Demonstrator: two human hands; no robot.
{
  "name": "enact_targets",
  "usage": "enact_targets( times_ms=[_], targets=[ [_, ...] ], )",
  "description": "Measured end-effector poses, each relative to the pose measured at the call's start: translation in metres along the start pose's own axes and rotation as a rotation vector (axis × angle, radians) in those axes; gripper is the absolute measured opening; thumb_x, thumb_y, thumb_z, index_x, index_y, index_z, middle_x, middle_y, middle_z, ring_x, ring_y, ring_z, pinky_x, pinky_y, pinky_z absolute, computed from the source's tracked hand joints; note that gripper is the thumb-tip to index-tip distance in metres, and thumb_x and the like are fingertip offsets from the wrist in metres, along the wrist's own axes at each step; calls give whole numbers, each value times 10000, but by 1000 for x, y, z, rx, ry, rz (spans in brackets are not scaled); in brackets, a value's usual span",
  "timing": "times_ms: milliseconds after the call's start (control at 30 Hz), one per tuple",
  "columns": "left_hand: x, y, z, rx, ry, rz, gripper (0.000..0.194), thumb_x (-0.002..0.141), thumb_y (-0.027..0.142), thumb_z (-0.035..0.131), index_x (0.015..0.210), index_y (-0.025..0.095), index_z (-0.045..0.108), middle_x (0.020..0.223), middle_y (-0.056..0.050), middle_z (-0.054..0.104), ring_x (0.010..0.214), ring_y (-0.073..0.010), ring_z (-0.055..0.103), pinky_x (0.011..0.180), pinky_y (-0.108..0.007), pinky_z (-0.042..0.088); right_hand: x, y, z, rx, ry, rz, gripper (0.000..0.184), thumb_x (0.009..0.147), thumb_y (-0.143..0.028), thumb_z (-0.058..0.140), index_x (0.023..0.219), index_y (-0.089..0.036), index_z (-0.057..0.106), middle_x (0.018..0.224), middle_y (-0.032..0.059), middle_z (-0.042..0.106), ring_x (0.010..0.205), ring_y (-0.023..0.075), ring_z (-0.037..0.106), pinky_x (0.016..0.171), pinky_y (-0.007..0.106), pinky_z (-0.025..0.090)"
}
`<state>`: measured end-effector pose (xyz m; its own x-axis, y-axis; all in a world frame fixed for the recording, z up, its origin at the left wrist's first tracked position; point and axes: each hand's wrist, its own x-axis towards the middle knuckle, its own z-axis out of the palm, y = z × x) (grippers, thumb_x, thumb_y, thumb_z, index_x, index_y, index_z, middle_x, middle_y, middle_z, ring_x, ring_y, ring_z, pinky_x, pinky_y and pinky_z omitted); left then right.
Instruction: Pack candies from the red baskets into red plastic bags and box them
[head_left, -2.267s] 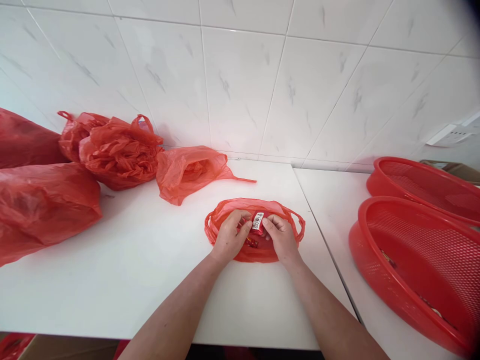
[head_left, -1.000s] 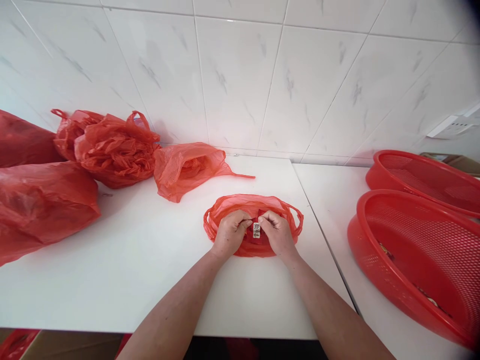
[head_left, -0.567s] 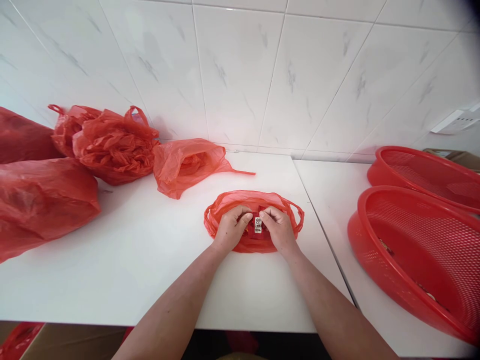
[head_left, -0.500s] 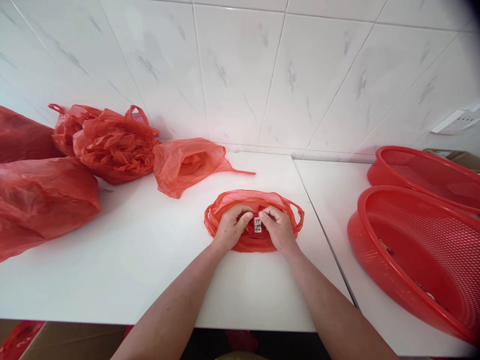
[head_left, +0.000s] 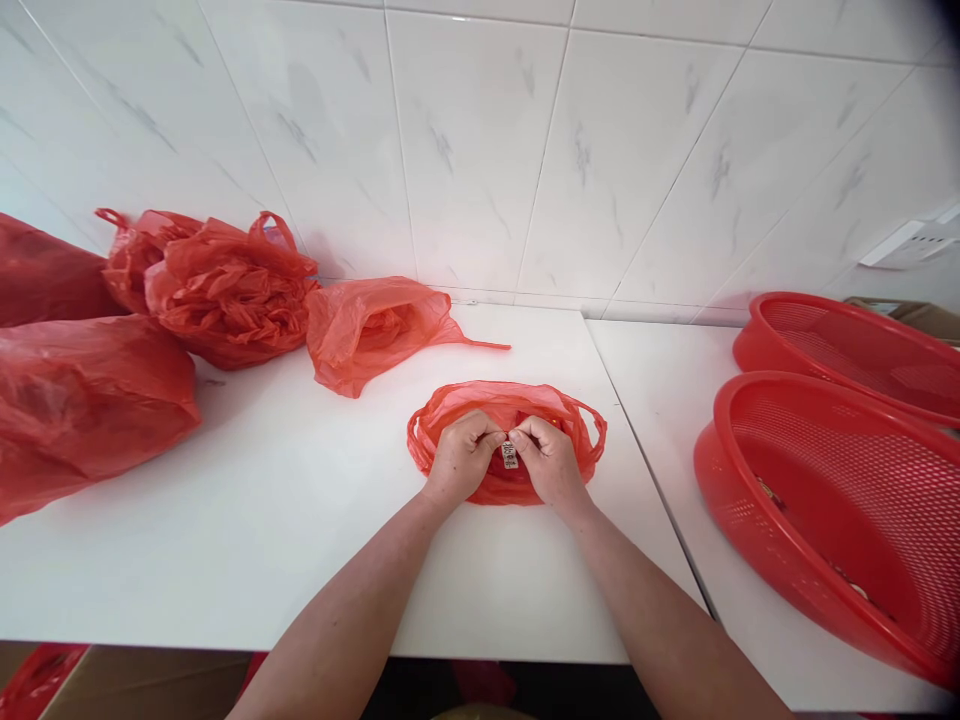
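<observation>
A red plastic bag (head_left: pixel 517 495) with two loop handles lies spread open on the white table. Over its mouth, my left hand (head_left: pixel 463 458) and my right hand (head_left: pixel 551 462) meet with thumbs and fingertips pinched together. Between them is a small red packet (head_left: pixel 519 470) bearing a white label (head_left: pixel 509 456) with dark characters. Both hands grip its upper edge; my fingers cover part of it, and its contents are hidden.
On the left stand full red plastic bags (head_left: pixel 97 400) and a crumpled bundle of bags (head_left: pixel 232 290). Another red bag (head_left: pixel 375 330) lies near the tiled wall. Two red perforated baskets (head_left: pixel 727 460) stand on the right; the nearer holds a few small items. A seam (head_left: pixel 652 470) divides the tabletops.
My fingertips have come closer together at the packet's upper edge, the right hand shifting slightly left. The label has tilted and is partly covered. The bag and surroundings stay put.
</observation>
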<state>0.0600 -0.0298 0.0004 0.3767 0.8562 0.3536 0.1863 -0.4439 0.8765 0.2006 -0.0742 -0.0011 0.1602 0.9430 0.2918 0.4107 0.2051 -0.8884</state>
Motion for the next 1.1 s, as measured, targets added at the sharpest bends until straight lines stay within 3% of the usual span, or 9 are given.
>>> enact_targets(
  times_ms=[233,367,500,733,833,933,1100],
  targets=[
    [4,-6,-6,-122,199,-179,194,806,286,534,637,193,533,623,23,512,602,-120,470,599,-252,399,-1,-3,-2,66,2,45,257,879,-404,471,950,-217,632,927,43,662,852,188,594,733,298,463],
    [5,-9,-10,-194,221,-229,217,807,331,547,649,183,529,620,29,521,605,-112,468,599,-235,392,-1,-3,2,-14,-87,63,182,810,-379,566,823,-210,633,780,16,639,710,165,567,633,280,444],
    [5,-9,-9,-204,239,-234,227,796,339,556,636,180,530,599,37,507,582,-102,455,573,-223,372,-2,-1,7,-78,-72,54,119,782,-300,571,714,-202,576,661,-11,560,612,136,492,562,260,396],
    [6,-8,-6,-319,148,-271,201,793,305,570,645,172,543,605,34,526,583,-97,477,585,-224,400,-1,0,2,1,-90,93,156,789,-243,510,649,-206,452,596,-42,422,545,106,386,500,236,322],
    [6,-7,-6,-388,106,-282,127,809,289,553,759,179,591,714,19,587,674,-111,539,659,-238,447,-1,-1,-1,31,-117,108,169,802,-244,479,647,-209,421,583,-48,381,532,104,349,485,233,295],
    [5,-5,-6,-419,37,-283,158,815,313,557,878,183,623,823,-8,634,756,-137,580,721,-270,473,0,0,-3,29,-105,107,169,813,-268,470,657,-214,431,590,-41,417,540,114,378,496,240,320],
    [3,-6,-5,-434,-4,-266,146,793,315,604,778,169,602,742,3,613,690,-119,556,652,-240,451,2,3,-6,99,59,173,172,828,-366,503,727,-227,492,684,-7,567,605,155,524,554,283,437]
  ],
)
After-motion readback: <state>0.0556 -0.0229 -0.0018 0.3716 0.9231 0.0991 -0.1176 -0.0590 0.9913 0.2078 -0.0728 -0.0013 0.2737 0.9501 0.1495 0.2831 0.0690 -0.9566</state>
